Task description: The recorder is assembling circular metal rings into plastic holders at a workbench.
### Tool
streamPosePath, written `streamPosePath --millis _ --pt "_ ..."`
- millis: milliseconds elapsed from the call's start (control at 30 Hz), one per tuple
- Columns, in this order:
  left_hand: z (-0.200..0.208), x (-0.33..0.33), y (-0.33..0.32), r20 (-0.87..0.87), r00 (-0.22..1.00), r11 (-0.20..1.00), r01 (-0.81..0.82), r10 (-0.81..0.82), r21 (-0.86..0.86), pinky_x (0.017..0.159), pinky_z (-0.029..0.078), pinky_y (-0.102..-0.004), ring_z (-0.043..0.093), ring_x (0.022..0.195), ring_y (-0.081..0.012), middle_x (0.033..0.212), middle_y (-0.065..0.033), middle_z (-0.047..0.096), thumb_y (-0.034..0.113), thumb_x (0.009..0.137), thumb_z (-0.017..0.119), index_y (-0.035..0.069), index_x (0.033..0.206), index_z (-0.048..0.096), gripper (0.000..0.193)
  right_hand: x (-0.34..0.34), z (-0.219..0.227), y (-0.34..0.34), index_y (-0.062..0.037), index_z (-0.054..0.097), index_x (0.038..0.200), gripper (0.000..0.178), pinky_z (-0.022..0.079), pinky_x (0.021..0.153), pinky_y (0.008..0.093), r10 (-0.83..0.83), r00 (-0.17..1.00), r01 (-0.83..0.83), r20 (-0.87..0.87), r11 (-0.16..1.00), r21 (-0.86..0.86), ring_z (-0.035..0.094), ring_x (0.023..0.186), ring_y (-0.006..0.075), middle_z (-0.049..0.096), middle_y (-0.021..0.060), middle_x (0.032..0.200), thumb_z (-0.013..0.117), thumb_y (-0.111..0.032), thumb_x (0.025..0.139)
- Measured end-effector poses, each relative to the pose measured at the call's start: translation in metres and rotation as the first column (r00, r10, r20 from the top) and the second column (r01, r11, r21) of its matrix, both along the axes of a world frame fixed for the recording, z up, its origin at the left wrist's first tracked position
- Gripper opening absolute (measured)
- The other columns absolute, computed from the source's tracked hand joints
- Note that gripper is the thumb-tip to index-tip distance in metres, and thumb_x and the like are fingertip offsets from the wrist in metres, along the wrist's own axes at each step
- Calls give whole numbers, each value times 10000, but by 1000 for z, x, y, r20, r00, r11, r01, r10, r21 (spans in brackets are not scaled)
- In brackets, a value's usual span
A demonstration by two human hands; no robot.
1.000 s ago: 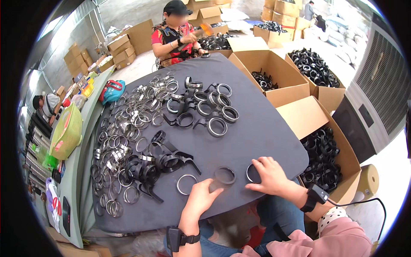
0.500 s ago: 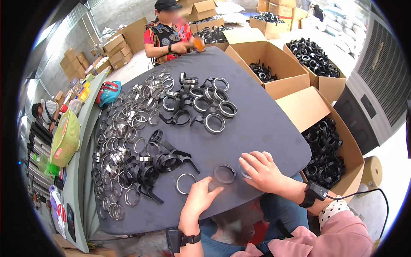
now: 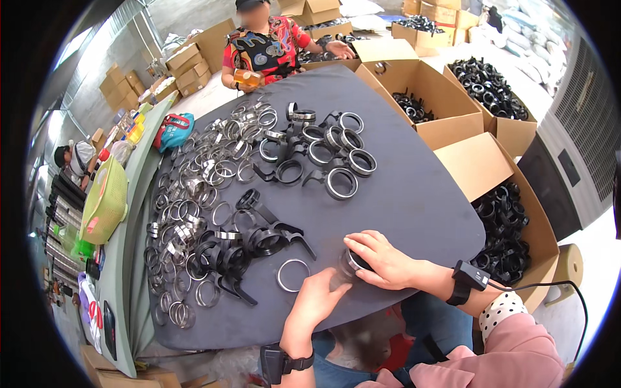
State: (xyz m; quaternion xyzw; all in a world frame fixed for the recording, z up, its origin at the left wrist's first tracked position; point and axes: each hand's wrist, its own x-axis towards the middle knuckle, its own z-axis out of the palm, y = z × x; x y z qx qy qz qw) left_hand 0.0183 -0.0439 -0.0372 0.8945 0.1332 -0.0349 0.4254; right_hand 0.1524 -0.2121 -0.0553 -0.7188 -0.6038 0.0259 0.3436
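Note:
Near the front edge of the dark table, my left hand (image 3: pixel 317 299) grips a black ring (image 3: pixel 353 265) from the left, its fingers partly hidden behind the ring. My right hand (image 3: pixel 383 261) lies over the ring's upper right side, fingers curled onto it and covering much of it. A lone silver ring (image 3: pixel 279 275) rests flat beside my left hand. Farther left are black ring clamps with curved arms (image 3: pixel 262 242), heaped against a wide spread of loose silver metal rings (image 3: pixel 223 169). Behind them sits a group of black ring clamps with silver inserts (image 3: pixel 328 187).
Across the table (image 3: pixel 414 194) stands a co-worker (image 3: pixel 275 48) holding an orange object (image 3: pixel 248 78). Open cardboard boxes (image 3: pixel 470 167) with black parts line the right side, near a large grey cooler (image 3: pixel 550 155). At left, a green-covered bench (image 3: pixel 132 258) bears a yellow-green basket (image 3: pixel 107 200).
My right hand has come left onto the black ring in my left hand; before, the two were apart. The whole view has shifted slightly. The co-worker's arms have spread apart.

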Motion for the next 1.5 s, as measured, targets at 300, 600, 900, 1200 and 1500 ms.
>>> streamPosePath --millis 300,600,900,1200,1500 --pt "3 0 2 -33 999 999 -8 7 -35 619 480 -357 592 618 -242 720 -185 615 209 828 700 -39 958 609 295 -3 -4 14 58 344 1368 645 319 1026 494 118 993 -117 1 990 -75 380 1216 406 392 242 1324 602 -224 848" --pt "9 3 8 -125 991 997 39 -48 -72 670 494 -382 638 713 -319 794 -220 641 223 834 686 -36 1054 620 347 -6 -4 12 63 337 1369 633 318 1024 501 114 993 -116 -21 990 -87 379 1208 422 383 253 1315 588 -218 860" --pt "4 5 9 -153 985 995 61 -73 -83 727 502 -396 645 828 -371 868 -248 648 203 827 680 -57 1072 609 364 -9 -2 11 77 343 1353 619 333 1009 518 54 998 -57 -44 994 -88 391 1170 442 372 261 1298 586 -179 844" --pt "-4 4 4 -139 988 997 69 -72 -27 686 500 -423 631 790 -399 824 -255 633 201 831 677 -75 976 594 323 -14 -1 14 71 382 1333 646 339 992 511 52 994 -37 98 987 -156 400 1166 437 395 250 1287 625 -203 800" --pt "5 9 5 -22 993 994 114 -114 -3 686 501 -430 629 786 -407 813 -251 630 201 811 695 -74 932 584 320 -7 -6 13 77 292 1387 718 306 1025 504 89 995 -96 -51 984 -147 386 1213 424 370 266 1313 604 -243 826"
